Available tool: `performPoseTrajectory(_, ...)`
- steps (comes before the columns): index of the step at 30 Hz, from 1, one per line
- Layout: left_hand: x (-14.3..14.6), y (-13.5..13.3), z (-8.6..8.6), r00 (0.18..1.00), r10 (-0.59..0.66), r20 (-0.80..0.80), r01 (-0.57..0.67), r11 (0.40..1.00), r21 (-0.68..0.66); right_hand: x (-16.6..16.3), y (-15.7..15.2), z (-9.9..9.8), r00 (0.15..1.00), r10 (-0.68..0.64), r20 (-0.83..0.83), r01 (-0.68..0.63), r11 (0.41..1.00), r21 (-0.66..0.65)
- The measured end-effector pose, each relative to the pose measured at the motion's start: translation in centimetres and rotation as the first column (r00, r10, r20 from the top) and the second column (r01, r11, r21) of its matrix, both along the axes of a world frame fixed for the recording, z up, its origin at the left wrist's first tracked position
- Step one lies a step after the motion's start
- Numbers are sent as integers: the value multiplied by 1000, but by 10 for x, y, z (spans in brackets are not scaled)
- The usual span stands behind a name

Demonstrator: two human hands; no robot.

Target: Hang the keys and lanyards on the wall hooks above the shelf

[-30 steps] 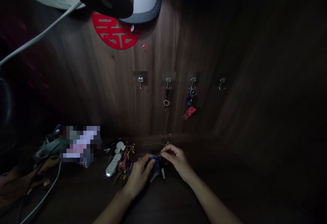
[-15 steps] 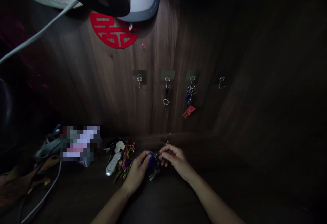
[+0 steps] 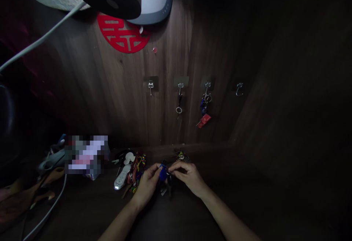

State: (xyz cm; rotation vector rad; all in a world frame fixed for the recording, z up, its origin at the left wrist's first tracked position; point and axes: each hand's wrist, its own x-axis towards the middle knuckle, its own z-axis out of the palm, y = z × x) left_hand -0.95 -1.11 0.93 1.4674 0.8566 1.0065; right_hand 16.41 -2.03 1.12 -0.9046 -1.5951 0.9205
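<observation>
Between my hands hangs a bunch of keys (image 3: pixel 165 189) with a blue key fob (image 3: pixel 163 174), low over the dark wooden surface. My left hand (image 3: pixel 149 182) pinches the bunch at the blue fob. From the other side, my right hand (image 3: pixel 187 174) has its thumb and forefinger closed at the top of the bunch, by the ring, which is mostly hidden now. Just left of my left hand lie a white remote-like device (image 3: pixel 122 177) and a tangle of colourful cords (image 3: pixel 136 169). A small yellowish bunch (image 3: pixel 180 156) rests behind my right hand.
On the wooden back wall are several hooks, among them a bare left hook (image 3: pixel 150 87) and a bare right hook (image 3: pixel 239 89). Keys (image 3: pixel 178 110) and a bunch with a red tag (image 3: pixel 204 121) hang between. A white cable (image 3: pixel 45 36) crosses the upper left.
My right fingers have shifted slightly left and down towards the blue fob. The ring that showed between my hands has turned and is less visible. The fob now faces me more.
</observation>
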Motion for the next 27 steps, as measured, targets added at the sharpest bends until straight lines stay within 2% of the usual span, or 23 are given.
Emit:
performPoseTrajectory(5, -1, 1, -2, 998, 57, 36, -56, 998, -19, 5, 0, 3, 986, -163, 37, 162, 986, 26)
performPoseTrajectory(10, 1, 1, -4, 995, 53, 89, -46, 996, -77, 17, 2, 7, 964, -266, 14, 265, 963, 55)
performPoseTrajectory(16, 5, -5, -1, 999, 45, -25, -46, 998, -37, 38, 11, 22, 902, -425, -77, 430, 899, 78)
performPoseTrajectory(21, 8, -5, -4, 991, 18, -133, -16, 1000, 14, 67, 27, 59, 815, -554, -171, 573, 814, 93)
performPoseTrajectory(27, 9, 2, -21, 980, -10, -198, 27, 996, 84, 97, 54, 124, 715, -632, -299, 693, 697, 182)
